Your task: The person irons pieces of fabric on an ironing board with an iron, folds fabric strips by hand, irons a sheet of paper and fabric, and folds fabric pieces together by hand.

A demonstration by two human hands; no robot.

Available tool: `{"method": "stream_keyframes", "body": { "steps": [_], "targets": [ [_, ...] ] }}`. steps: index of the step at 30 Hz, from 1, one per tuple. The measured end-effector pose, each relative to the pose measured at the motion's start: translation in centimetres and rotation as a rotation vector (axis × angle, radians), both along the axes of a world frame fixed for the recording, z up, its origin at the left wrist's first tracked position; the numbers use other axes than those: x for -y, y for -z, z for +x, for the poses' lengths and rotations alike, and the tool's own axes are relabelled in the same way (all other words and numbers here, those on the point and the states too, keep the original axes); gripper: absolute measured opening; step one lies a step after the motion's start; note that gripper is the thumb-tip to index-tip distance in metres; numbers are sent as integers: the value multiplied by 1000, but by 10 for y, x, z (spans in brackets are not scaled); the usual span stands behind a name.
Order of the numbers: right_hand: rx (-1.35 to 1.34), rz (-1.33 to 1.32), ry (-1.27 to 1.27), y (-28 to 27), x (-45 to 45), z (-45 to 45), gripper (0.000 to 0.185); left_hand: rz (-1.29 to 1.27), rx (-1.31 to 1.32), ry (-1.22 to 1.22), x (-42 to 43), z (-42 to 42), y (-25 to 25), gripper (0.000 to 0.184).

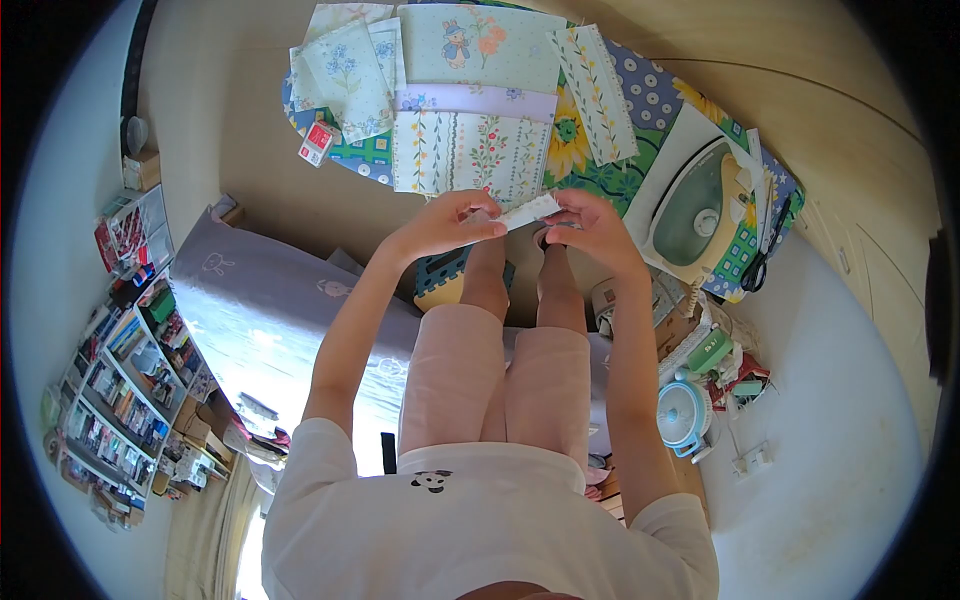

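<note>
Between my two hands a narrow, whitish strip of what looks like folded fabric (530, 211) is stretched at a slight slant. My left hand (462, 218) pinches its left end, and my right hand (592, 226) grips the other end with thumb and fingers. Just beyond my hands lies a floral fabric piece with a lavender band (473, 101) on the patterned ironing board cover (648, 92). A narrow floral strip (594, 95) is to its right, and several pale floral pieces (345, 75) overlap at the left.
An iron (700, 210) rests on the board's right side, with a black-handled tool (766, 258) beside it. A small red and white box (318, 144) sits at the left edge. A grey-lilac covered bed (270, 285) is on the left; a light-blue fan (684, 414) stands lower right.
</note>
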State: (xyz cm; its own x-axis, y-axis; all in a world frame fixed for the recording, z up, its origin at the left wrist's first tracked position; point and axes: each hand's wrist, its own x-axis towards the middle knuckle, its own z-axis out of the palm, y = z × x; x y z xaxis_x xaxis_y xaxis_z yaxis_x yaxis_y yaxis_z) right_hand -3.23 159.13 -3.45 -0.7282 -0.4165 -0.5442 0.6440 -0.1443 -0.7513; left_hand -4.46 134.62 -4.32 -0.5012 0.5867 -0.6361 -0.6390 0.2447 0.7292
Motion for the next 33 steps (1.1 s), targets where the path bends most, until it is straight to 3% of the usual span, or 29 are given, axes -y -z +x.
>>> {"method": "stream_keyframes", "body": {
  "steps": [8, 10, 13, 22, 33],
  "targets": [
    [63, 71, 130, 7, 15, 8, 17, -97, -135, 38, -5, 5, 3, 19],
    [-72, 219, 131, 14, 18, 12, 14, -38, -32, -29, -9, 5, -1, 19],
    [-92, 148, 200, 9, 22, 11, 13, 83, 79, -145, -8, 11, 9, 18],
    [-99, 177, 237, 11, 29, 13, 14, -41, -57, -327, -22, 16, 3, 11],
    [-141, 225, 361, 8, 30, 16, 11, -177, -33, -106, -10, 16, 5, 21]
  ]
}}
